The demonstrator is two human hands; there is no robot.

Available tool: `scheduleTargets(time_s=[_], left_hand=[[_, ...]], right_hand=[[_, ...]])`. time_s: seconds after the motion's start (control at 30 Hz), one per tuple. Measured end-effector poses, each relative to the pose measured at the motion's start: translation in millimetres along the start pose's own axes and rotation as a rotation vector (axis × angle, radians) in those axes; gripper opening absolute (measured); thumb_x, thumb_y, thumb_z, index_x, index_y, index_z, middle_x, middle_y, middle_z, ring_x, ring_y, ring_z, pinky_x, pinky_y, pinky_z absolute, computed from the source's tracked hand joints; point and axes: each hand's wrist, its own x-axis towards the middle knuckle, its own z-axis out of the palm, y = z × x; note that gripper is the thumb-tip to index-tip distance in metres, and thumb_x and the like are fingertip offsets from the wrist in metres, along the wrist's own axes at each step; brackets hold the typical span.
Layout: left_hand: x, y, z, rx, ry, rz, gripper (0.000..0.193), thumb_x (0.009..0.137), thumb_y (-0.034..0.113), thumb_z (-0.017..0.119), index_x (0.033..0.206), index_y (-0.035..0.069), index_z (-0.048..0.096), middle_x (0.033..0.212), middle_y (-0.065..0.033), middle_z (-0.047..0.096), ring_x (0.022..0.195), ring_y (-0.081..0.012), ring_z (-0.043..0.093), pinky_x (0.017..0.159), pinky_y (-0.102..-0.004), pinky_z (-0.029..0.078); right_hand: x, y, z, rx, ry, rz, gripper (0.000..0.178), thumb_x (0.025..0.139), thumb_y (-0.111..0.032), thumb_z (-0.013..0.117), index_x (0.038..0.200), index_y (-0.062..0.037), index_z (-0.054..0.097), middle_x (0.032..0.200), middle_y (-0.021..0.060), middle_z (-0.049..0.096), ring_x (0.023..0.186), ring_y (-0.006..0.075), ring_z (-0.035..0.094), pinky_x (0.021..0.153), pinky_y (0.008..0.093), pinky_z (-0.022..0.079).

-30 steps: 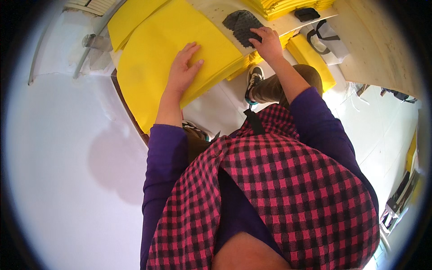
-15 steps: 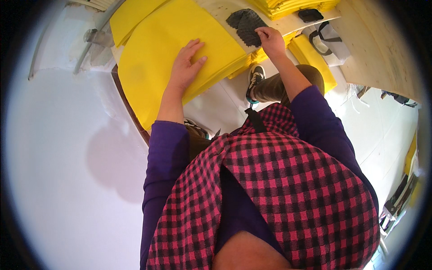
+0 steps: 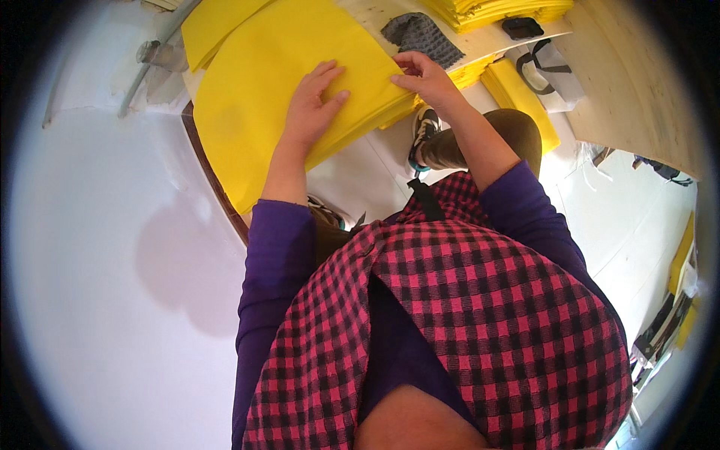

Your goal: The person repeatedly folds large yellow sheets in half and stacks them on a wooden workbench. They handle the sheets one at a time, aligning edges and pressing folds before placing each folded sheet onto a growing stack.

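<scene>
A stack of yellow fabric-like sheets (image 3: 270, 97) lies on the table in front of me. My left hand (image 3: 311, 109) rests on the top sheet, fingers stretched out and thumb apart. At the stack's right edge is my right hand (image 3: 424, 81), its bent fingers and thumb separated and its fingertips touching the sheets near that edge. I see nothing held in it. Just beyond this hand, a dark grey textured cloth (image 3: 422, 39) lies crumpled on the pale tabletop.
Another yellow stack (image 3: 487, 11) sits at the far right, with a small black tray (image 3: 522, 28) by it. A white bag with dark handles (image 3: 551, 71) stands below, beside a yellow pile (image 3: 517, 101). A pale wooden panel (image 3: 637, 82) rises on the right.
My right hand has let go of the grey cloth and moved left and nearer, to the yellow stack's edge. The cloth lies spread differently. My left hand stays in place.
</scene>
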Motion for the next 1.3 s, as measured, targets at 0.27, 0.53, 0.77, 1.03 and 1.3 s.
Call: scheduleTargets(time_s=[0.27, 0.53, 0.77, 1.03, 1.3], left_hand=[[0.6, -0.3, 1.1, 0.047, 0.006, 0.010, 0.047, 0.077, 0.023, 0.069, 0.120, 0.007, 0.059, 0.132, -0.0129, 0.051, 0.128, -0.0309, 0.040, 0.107, -0.0386, 0.032], [-1.0, 0.1, 0.9, 0.063, 0.009, 0.024, 0.051, 0.073, 0.024, 0.072, 0.120, 0.007, 0.059, 0.133, -0.0134, 0.050, 0.128, -0.0317, 0.040, 0.107, -0.0389, 0.032], [-1.5, -0.2, 1.3, 0.076, 0.014, 0.031, 0.052, 0.072, 0.025, 0.073, 0.119, 0.007, 0.059, 0.133, -0.0141, 0.050, 0.128, -0.0319, 0.040, 0.106, -0.0392, 0.032], [-2.7, -1.4, 2.3, 0.075, 0.020, 0.030, 0.051, 0.073, 0.025, 0.073, 0.119, 0.007, 0.059, 0.133, -0.0141, 0.050, 0.128, -0.0320, 0.040, 0.106, -0.0395, 0.033], [-2.9, -3.7, 2.8, 0.074, 0.028, 0.045, 0.051, 0.073, 0.026, 0.072, 0.119, 0.007, 0.059, 0.132, -0.0145, 0.050, 0.127, -0.0324, 0.041, 0.106, -0.0394, 0.033]], right_hand=[[1.6, -7.4, 1.0, 0.088, -0.007, 0.077, 0.043, 0.082, -0.013, 0.066, 0.121, -0.0013, 0.052, 0.107, 0.0057, 0.058, 0.101, 0.0145, 0.054, 0.090, 0.0263, 0.041], [5.1, -9.5, 2.0, 0.035, 0.003, 0.054, 0.043, 0.082, -0.014, 0.065, 0.121, -0.0020, 0.053, 0.104, 0.0049, 0.057, 0.099, 0.0144, 0.053, 0.090, 0.0261, 0.041], [6.7, -14.9, 4.2, -0.088, 0.047, -0.019, 0.045, 0.081, -0.020, 0.069, 0.122, -0.0063, 0.055, 0.103, 0.0046, 0.057, 0.097, 0.0144, 0.052, 0.088, 0.0271, 0.042], [2.8, -16.1, 4.0, -0.214, 0.068, -0.075, 0.049, 0.080, -0.021, 0.069, 0.124, -0.0073, 0.054, 0.108, 0.0071, 0.058, 0.102, 0.0167, 0.053, 0.090, 0.0291, 0.043], [9.6, -14.3, 3.9, -0.336, 0.085, -0.135, 0.048, 0.079, -0.019, 0.070, 0.124, -0.0112, 0.054, 0.116, 0.0091, 0.056, 0.107, 0.0183, 0.053, 0.092, 0.0303, 0.043]])
